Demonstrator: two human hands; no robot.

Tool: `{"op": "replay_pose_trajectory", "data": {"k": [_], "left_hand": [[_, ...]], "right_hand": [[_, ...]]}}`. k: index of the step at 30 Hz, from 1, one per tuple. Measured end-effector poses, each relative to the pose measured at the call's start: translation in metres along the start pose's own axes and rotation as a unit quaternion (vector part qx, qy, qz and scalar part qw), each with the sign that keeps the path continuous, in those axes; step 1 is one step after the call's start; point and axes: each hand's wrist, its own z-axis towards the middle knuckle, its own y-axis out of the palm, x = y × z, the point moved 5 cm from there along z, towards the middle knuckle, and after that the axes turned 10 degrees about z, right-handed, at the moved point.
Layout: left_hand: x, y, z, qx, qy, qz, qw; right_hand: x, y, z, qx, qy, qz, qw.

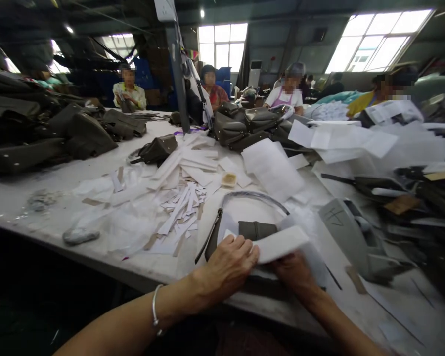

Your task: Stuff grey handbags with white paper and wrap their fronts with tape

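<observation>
A folded white packing sheet is held over a dark olive handbag near the table's front edge. My left hand is closed on the sheet's left end, fingers curled over it. Under the right part of the sheet, my right hand grips it from below, its fingertips partly hidden. The bag's arched handle has clear wrapping and points away from me. A dark olive flap or band shows just behind the sheet. Most of the bag's body is covered by my hands and the sheet.
Cut white paper strips lie left of the bag, with a small yellowish tub behind. A grey tape dispenser stands to the right. White sheets and piled dark bags lie farther back. Several people sit across the table.
</observation>
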Motion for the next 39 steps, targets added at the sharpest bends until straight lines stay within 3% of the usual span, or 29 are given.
{"op": "replay_pose_trajectory", "data": {"k": [3, 6, 8, 9, 13, 18, 22, 29, 31, 35, 39], "left_hand": [[-0.002, 0.007, -0.006, -0.024, -0.018, -0.001, 1.0], [-0.004, 0.004, -0.008, -0.034, -0.029, 0.012, 0.999], [-0.002, 0.001, -0.008, -0.037, -0.03, 0.021, 0.999], [-0.001, 0.001, -0.007, -0.036, -0.029, 0.024, 0.999], [0.002, 0.0, -0.007, -0.022, -0.024, 0.041, 0.999], [0.007, 0.006, -0.011, -0.005, -0.008, 0.061, 0.998], [0.011, 0.012, -0.018, 0.078, 0.011, 0.062, 0.995], [0.01, 0.022, -0.027, 0.178, 0.084, -0.035, 0.98], [0.007, 0.025, -0.028, 0.159, 0.078, -0.071, 0.982], [-0.003, 0.031, -0.03, 0.098, -0.005, -0.154, 0.983], [-0.002, 0.03, -0.031, 0.08, -0.025, -0.11, 0.99]], "right_hand": [[0.001, -0.013, 0.004, -0.028, 0.033, 0.062, 0.997], [-0.006, -0.046, 0.004, 0.085, 0.042, 0.06, 0.994], [-0.016, -0.066, -0.001, 0.153, -0.006, 0.021, 0.988], [-0.022, -0.072, -0.004, 0.156, -0.04, -0.002, 0.987], [-0.038, -0.072, -0.013, 0.058, -0.168, -0.095, 0.979], [-0.036, -0.061, -0.016, -0.054, -0.243, -0.062, 0.967], [-0.035, -0.057, -0.016, -0.085, -0.214, -0.074, 0.97], [-0.036, -0.054, -0.009, -0.098, -0.138, -0.057, 0.984], [-0.028, -0.051, -0.011, -0.129, -0.129, -0.037, 0.983], [-0.009, -0.047, -0.015, -0.188, -0.117, -0.001, 0.975], [-0.008, -0.049, -0.013, -0.233, -0.122, -0.008, 0.965]]}}
